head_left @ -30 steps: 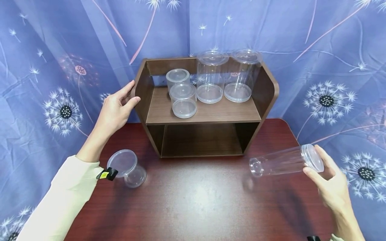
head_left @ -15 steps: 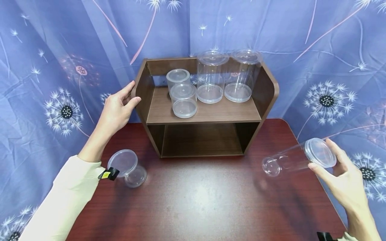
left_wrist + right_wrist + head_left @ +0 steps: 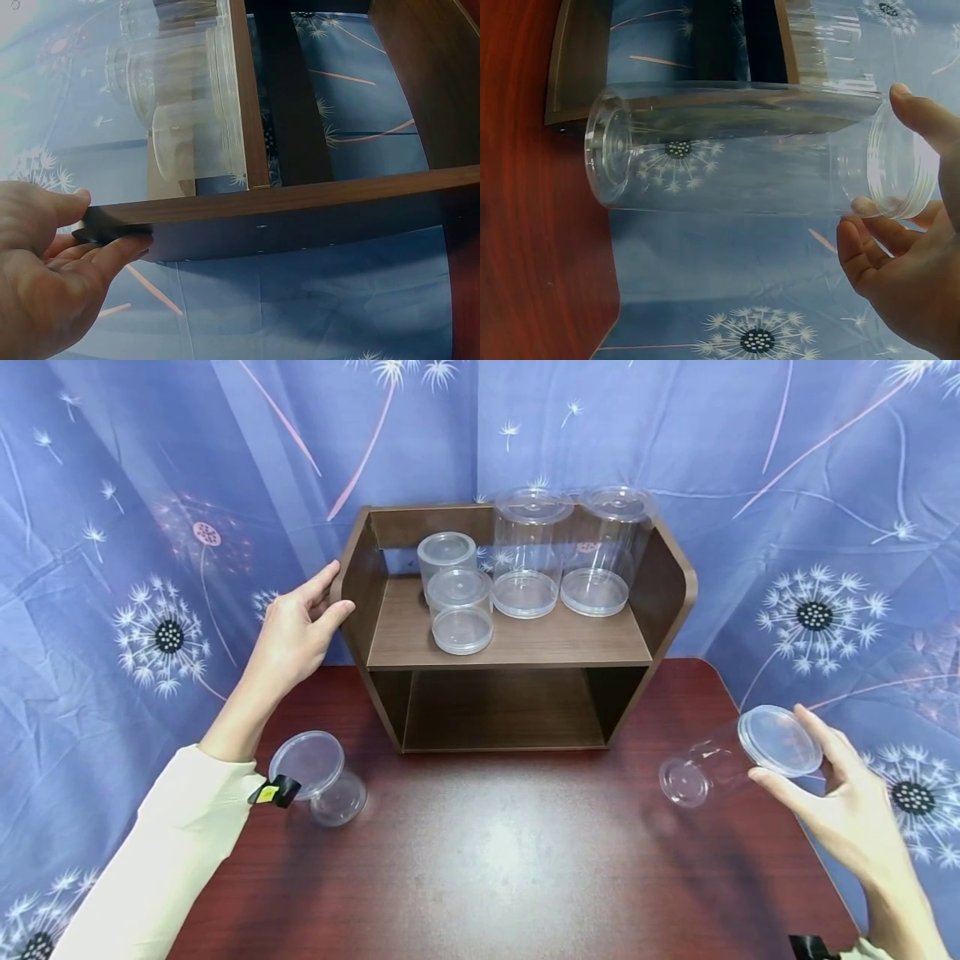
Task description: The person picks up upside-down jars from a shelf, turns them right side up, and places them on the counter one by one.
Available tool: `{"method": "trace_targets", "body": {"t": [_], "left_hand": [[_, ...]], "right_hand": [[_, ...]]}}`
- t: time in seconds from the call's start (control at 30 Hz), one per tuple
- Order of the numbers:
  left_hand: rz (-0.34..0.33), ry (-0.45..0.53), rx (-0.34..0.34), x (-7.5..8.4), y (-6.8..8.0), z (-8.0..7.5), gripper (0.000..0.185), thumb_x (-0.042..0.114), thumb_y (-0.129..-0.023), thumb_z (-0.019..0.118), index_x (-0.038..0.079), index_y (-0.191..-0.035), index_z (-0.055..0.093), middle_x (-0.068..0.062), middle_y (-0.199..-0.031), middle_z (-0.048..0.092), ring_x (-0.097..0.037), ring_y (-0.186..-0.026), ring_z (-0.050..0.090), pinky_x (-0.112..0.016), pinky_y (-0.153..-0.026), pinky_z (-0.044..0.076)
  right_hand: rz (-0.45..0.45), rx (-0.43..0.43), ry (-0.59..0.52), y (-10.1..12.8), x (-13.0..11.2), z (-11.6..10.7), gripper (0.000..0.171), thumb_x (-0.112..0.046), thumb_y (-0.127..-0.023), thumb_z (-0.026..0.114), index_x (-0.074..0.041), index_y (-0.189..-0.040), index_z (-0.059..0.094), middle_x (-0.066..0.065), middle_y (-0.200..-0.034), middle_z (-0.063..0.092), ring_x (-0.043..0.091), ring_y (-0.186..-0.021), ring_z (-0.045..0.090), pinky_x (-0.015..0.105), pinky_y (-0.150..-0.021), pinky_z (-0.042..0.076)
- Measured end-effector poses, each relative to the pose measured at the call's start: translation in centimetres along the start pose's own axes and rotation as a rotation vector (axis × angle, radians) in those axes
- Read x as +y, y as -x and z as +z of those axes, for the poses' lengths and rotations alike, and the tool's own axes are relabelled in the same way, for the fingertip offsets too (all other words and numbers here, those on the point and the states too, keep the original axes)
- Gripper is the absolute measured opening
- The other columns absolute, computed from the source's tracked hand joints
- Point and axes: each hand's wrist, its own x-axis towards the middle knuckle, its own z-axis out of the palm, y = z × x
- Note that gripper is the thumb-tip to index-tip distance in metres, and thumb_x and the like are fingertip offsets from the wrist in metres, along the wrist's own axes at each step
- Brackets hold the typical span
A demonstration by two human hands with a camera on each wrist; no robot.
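My left hand (image 3: 300, 622) grips the top front corner of the left side panel of a brown wooden two-tier shelf (image 3: 510, 647), thumb on one face and fingers on the other. The left wrist view shows the same hold, my left hand (image 3: 56, 259) on the shelf panel (image 3: 300, 214). My right hand (image 3: 828, 789) holds a tall clear plastic jar (image 3: 708, 767) by its lidded end, above the table's right edge. The jar lies nearly level, base pointing left. In the right wrist view my right hand's fingers (image 3: 900, 247) curl round the lid end of the jar (image 3: 735, 150).
On the upper tier stand two small lidded jars (image 3: 459, 610) and two tall lidded jars (image 3: 531, 553). A small lidded clear tub (image 3: 321, 777) lies on the dark red table (image 3: 487, 860) near my left sleeve. A blue dandelion-print curtain (image 3: 112, 527) hangs behind.
My right hand has carried the tall jar to the right and swung its base toward me. My left hand has stayed on the shelf panel.
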Motion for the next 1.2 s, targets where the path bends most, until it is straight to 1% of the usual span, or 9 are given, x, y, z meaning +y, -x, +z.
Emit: {"method": "trace_targets", "body": {"t": [0.3, 0.4, 0.53, 0.6, 0.7, 0.77, 1.07, 1.13, 1.2], "left_hand": [[-0.013, 0.011, 0.004, -0.2, 0.0, 0.1, 0.057, 0.019, -0.104, 0.065, 0.013, -0.157, 0.045, -0.019, -0.141, 0.06, -0.031, -0.123, 0.064, -0.047, -0.1, 0.05], [-0.02, 0.015, 0.006, -0.2, -0.1, 0.1, 0.057, 0.019, -0.104, 0.064, 0.013, -0.157, 0.045, -0.019, -0.141, 0.061, -0.03, -0.123, 0.063, -0.047, -0.101, 0.049], [-0.031, 0.019, 0.004, -0.3, -0.1, 0.1, 0.057, 0.02, -0.104, 0.064, 0.014, -0.157, 0.045, -0.019, -0.142, 0.06, -0.029, -0.124, 0.063, -0.046, -0.103, 0.049], [-0.034, 0.024, 0.001, -0.2, 0.0, 0.1, 0.057, 0.021, -0.104, 0.064, 0.015, -0.158, 0.045, -0.018, -0.143, 0.059, -0.03, -0.125, 0.062, -0.047, -0.103, 0.049], [-0.033, 0.036, -0.002, -0.1, 0.0, 0.0, 0.058, 0.022, -0.104, 0.065, 0.016, -0.158, 0.045, -0.017, -0.145, 0.057, -0.031, -0.127, 0.061, -0.048, -0.104, 0.049], [-0.032, 0.043, -0.002, 0.0, 0.1, 0.0, 0.058, 0.022, -0.104, 0.065, 0.016, -0.158, 0.044, -0.017, -0.147, 0.056, -0.031, -0.127, 0.061, -0.048, -0.104, 0.049], [-0.042, 0.045, 0.008, -0.2, 0.0, 0.1, 0.057, 0.022, -0.104, 0.065, 0.017, -0.157, 0.046, -0.015, -0.147, 0.056, -0.028, -0.129, 0.06, -0.046, -0.106, 0.048], [-0.044, 0.044, 0.009, -0.2, 0.0, 0.1, 0.057, 0.022, -0.104, 0.065, 0.018, -0.157, 0.046, -0.015, -0.146, 0.057, -0.028, -0.129, 0.06, -0.046, -0.106, 0.048], [-0.041, 0.048, 0.008, -0.2, 0.0, 0.1, 0.057, 0.022, -0.104, 0.065, 0.018, -0.157, 0.046, -0.016, -0.146, 0.057, -0.029, -0.128, 0.061, -0.047, -0.105, 0.048]], "right_hand": [[-0.004, -0.043, 0.053, -0.2, 1.4, 1.4, 0.093, -0.002, -0.078, 0.088, -0.021, -0.158, 0.045, -0.017, -0.148, 0.048, -0.011, -0.109, 0.047, 0.002, -0.087, 0.031], [0.002, -0.053, 0.08, -0.4, 2.2, 1.9, 0.093, -0.005, -0.079, 0.089, -0.019, -0.159, 0.044, -0.005, -0.15, 0.049, -0.013, -0.109, 0.044, 0.002, -0.085, 0.03], [0.007, -0.062, 0.118, -0.8, 3.3, 2.3, 0.093, -0.009, -0.078, 0.09, -0.012, -0.159, 0.043, 0.023, -0.145, 0.05, -0.011, -0.112, 0.04, 0.002, -0.083, 0.029], [0.007, -0.063, 0.139, -0.9, 3.8, 2.5, 0.093, -0.011, -0.079, 0.09, -0.01, -0.159, 0.042, 0.03, -0.142, 0.05, -0.002, -0.12, 0.042, 0.002, -0.084, 0.027], [0.018, -0.057, 0.159, -0.9, 4.2, 2.7, 0.092, -0.013, -0.08, 0.089, -0.009, -0.159, 0.041, 0.032, -0.142, 0.049, 0.022, -0.125, 0.045, 0.003, -0.085, 0.026], [0.021, -0.05, 0.169, -1.0, 4.5, 2.8, 0.092, -0.014, -0.081, 0.089, -0.009, -0.159, 0.041, 0.033, -0.142, 0.05, 0.036, -0.123, 0.044, 0.005, -0.087, 0.024], [0.042, -0.017, 0.175, -1.4, 6.1, 3.4, 0.09, -0.013, -0.08, 0.088, -0.003, -0.157, 0.042, 0.036, -0.14, 0.05, 0.042, -0.114, 0.046, 0.007, -0.086, 0.026], [0.052, -0.014, 0.177, -1.5, 6.5, 3.5, 0.089, -0.013, -0.081, 0.087, -0.002, -0.157, 0.041, 0.037, -0.141, 0.049, 0.045, -0.114, 0.047, 0.01, -0.089, 0.027], [0.065, -0.012, 0.187, -1.6, 6.9, 3.6, 0.089, -0.014, -0.082, 0.086, -0.002, -0.157, 0.04, 0.037, -0.143, 0.048, 0.046, -0.114, 0.047, 0.019, -0.095, 0.031]]}}
